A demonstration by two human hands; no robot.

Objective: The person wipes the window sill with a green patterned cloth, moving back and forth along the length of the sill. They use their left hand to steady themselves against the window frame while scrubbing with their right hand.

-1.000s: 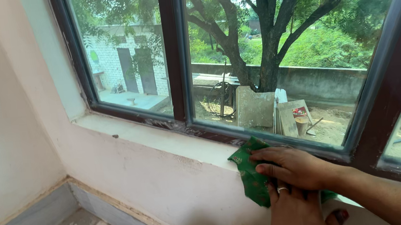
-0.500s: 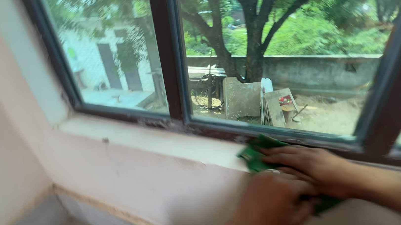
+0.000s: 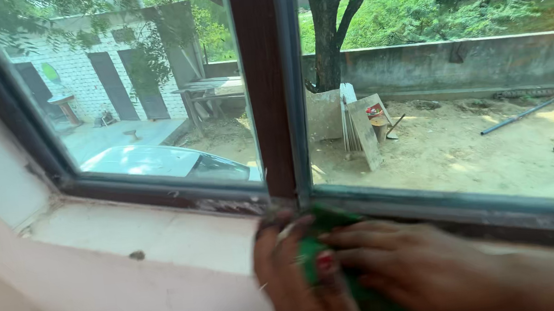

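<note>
The fingers (image 3: 279, 244) of the left hand (image 3: 301, 283) are curled together over the left part of a green cloth (image 3: 328, 222), pressing it where the white sill (image 3: 162, 233) meets the foot of the dark upright window post (image 3: 261, 82). The right hand (image 3: 412, 268) lies flat on the same cloth from the right, its fingers (image 3: 351, 237) stretched out close together and bearing down on it rather than gripping it. The cloth is bunched between and under both hands, touching the lower window frame (image 3: 461, 208), and more of it hangs below the right hand at the picture's bottom edge. A dark speck (image 3: 137, 255) sits on the sill to the left, well apart from the hands. Behind the glass (image 3: 133, 88) lie a sandy yard, a tree trunk (image 3: 327, 47) and leaning boards (image 3: 363, 126).
</note>
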